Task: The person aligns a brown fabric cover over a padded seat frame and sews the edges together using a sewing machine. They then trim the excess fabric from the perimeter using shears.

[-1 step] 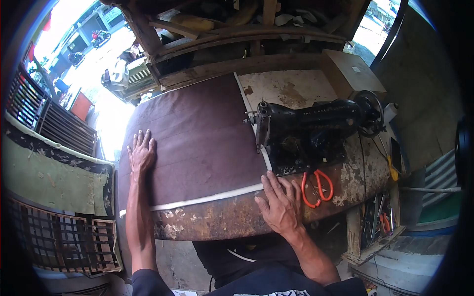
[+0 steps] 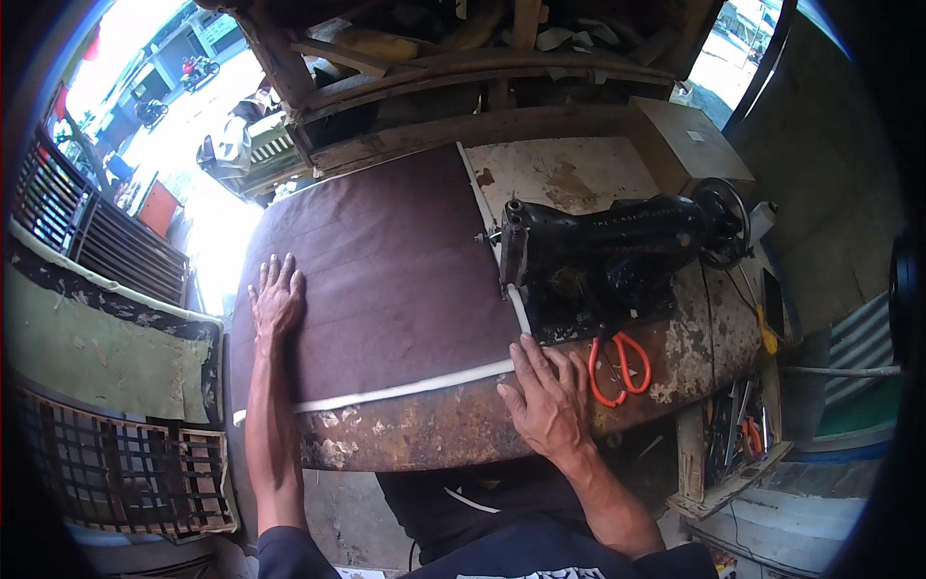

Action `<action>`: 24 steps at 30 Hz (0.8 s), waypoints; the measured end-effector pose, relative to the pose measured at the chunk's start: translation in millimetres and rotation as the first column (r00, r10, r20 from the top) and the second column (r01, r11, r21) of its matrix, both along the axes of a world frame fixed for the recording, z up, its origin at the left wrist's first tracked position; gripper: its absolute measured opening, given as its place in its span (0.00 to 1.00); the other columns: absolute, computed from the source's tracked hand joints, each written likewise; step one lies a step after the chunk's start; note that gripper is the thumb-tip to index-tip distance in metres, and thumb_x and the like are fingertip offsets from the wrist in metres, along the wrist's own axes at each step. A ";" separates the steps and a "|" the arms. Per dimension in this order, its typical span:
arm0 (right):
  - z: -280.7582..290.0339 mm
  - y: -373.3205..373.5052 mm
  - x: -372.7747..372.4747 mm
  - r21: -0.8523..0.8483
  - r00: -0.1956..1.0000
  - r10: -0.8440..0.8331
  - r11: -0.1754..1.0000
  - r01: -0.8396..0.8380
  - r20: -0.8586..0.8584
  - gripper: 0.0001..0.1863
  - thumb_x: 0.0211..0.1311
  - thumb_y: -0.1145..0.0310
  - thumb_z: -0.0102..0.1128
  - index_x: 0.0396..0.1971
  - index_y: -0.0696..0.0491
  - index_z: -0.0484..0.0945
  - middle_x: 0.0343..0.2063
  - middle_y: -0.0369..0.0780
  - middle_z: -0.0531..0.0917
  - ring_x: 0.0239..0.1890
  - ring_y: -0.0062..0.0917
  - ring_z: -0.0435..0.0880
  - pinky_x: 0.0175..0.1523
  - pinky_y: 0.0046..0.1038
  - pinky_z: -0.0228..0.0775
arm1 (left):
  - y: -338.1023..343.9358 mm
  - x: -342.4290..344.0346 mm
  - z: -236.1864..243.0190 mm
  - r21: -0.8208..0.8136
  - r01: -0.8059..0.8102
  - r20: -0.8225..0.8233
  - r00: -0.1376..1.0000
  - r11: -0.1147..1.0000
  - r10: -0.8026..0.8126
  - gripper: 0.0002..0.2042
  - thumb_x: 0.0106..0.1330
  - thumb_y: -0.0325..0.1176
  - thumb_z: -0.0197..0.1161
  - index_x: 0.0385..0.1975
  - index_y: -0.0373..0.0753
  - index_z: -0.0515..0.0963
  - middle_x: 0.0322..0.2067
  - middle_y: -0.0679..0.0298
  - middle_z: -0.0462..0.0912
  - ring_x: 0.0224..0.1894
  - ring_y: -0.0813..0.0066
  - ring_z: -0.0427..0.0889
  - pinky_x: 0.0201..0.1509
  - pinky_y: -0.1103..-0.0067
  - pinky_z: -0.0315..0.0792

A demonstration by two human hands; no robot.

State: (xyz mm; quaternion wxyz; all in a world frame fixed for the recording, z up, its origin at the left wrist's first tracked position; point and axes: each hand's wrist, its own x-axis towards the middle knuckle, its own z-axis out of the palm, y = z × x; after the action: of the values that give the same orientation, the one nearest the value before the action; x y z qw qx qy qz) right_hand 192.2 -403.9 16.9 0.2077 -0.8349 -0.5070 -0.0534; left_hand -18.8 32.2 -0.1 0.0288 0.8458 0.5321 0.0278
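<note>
Hands lie flat and spread on the work, pinching nothing: the right hand [image 2: 548,398] presses the near corner of the brown sheet [image 2: 386,270] at the worktop's [image 2: 424,434] front edge, the left hand [image 2: 277,297] its left side. White piping [image 2: 405,390] already edges the near and right borders. That corner sits just before the black sewing machine [image 2: 608,256]; orange scissors [image 2: 619,367] lie beside it. I judge the edging mostly stitched.

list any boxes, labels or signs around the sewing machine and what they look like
Cardboard box: behind the sewing machine, far right of the table; squarish, plain brown.
Label: small white rectangle on the box top.
Lettering strip: pale, along the machine's black arm.
No screens visible.
</note>
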 end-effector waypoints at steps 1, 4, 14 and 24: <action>-0.2 1.1 -0.6 0.002 1.000 -0.003 1.000 0.003 -0.003 0.32 0.68 0.52 0.66 0.67 0.51 0.78 0.72 0.37 0.75 0.65 0.33 0.74 0.75 0.50 0.56 | 2.3 -0.8 -2.1 -0.002 0.003 0.003 1.000 1.000 -0.003 0.30 0.82 0.56 0.41 0.80 0.56 0.61 0.83 0.61 0.52 0.85 0.60 0.45 0.85 0.48 0.36; -1.2 5.6 0.5 0.007 1.000 -0.003 1.000 0.003 0.009 0.32 0.67 0.52 0.66 0.67 0.51 0.79 0.72 0.36 0.75 0.63 0.33 0.74 0.74 0.50 0.57 | 7.5 -2.1 -5.4 0.001 0.001 0.010 1.000 1.000 -0.001 0.30 0.82 0.56 0.41 0.80 0.56 0.61 0.83 0.61 0.52 0.85 0.59 0.45 0.85 0.48 0.36; -3.9 12.5 7.3 -0.002 0.999 -0.002 1.000 0.002 0.038 0.32 0.67 0.52 0.66 0.68 0.51 0.78 0.72 0.36 0.74 0.57 0.35 0.74 0.72 0.49 0.59 | 16.1 8.6 -4.3 -0.015 -0.006 -0.001 1.000 1.000 0.006 0.30 0.82 0.56 0.41 0.80 0.56 0.60 0.83 0.61 0.52 0.85 0.58 0.45 0.85 0.48 0.36; -3.7 16.7 6.6 -0.015 0.998 -0.003 1.000 0.004 0.068 0.32 0.66 0.52 0.67 0.67 0.50 0.79 0.73 0.36 0.74 0.55 0.34 0.74 0.69 0.47 0.61 | 30.4 16.0 -5.6 -0.006 -0.001 -0.003 1.000 1.000 0.001 0.30 0.82 0.56 0.41 0.81 0.56 0.60 0.83 0.62 0.51 0.85 0.60 0.44 0.85 0.48 0.35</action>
State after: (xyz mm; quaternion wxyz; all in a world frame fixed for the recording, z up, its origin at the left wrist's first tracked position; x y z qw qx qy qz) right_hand 198.8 -387.1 13.2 0.1840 -0.8350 -0.5126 -0.0783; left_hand -2.8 62.6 -5.7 0.0302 0.8455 0.5325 0.0249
